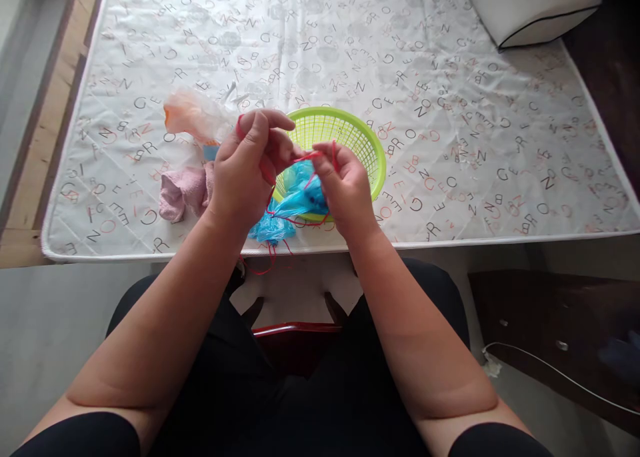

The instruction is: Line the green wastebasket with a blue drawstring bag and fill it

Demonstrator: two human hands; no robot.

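Note:
Red string (306, 157) stretches between my two hands above a blue plastic bag. My left hand (253, 154) is closed on the string, which also loops round its fingers. My right hand (345, 184) pinches the string between thumb and fingers, and a piece of it sticks up past the fingertips. The crumpled blue plastic bag (300, 200) lies partly in a lime-green plastic basket (377, 157) and partly spills over its near side. Red string also runs around the bag and hangs below the table edge. My hands hide part of the basket and bag.
A pink cloth (183, 192) and a clear bag with orange parts (193, 114) lie left of my hands. The letter-printed mattress-like surface (450, 144) ends just before my lap. A white case with black trim (535, 10) sits at the far right.

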